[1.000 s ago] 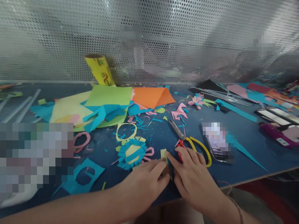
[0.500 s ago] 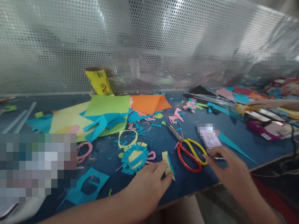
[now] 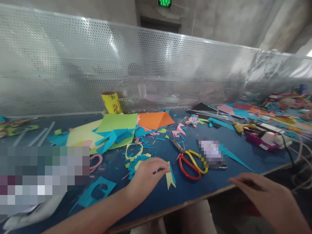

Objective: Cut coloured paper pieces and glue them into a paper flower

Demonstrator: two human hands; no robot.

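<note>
My left hand (image 3: pixel 148 174) is over the table with its thumb and fingers closed at the upper end of a pale yellow paper strip (image 3: pixel 170 180) with a notched lower end. A blue strip (image 3: pixel 173 174) lies along its right side. Partly hidden behind this hand is a ruffled blue paper rosette (image 3: pixel 133 167). My right hand (image 3: pixel 264 195) hovers by the table's front edge, fingers loosely stretched, with nothing visible in it. Scissors (image 3: pixel 190 164) with red and yellow handles lie between the hands, blades slightly apart. A phone (image 3: pixel 212 152) rests just beyond them.
Green paper (image 3: pixel 119 123), orange paper (image 3: pixel 156 119) and many scraps cover the back. A yellow tube (image 3: pixel 112 103) stands against the perforated metal panel (image 3: pixel 156 65). At left lies a cut blue sheet (image 3: pixel 97 191); at right, a purple box (image 3: pixel 262 141) and a cable.
My right hand has moved away from the scissors and phone toward the table edge. My left hand has shifted to the strip's upper end, uncovering its notched end. The view has tilted up.
</note>
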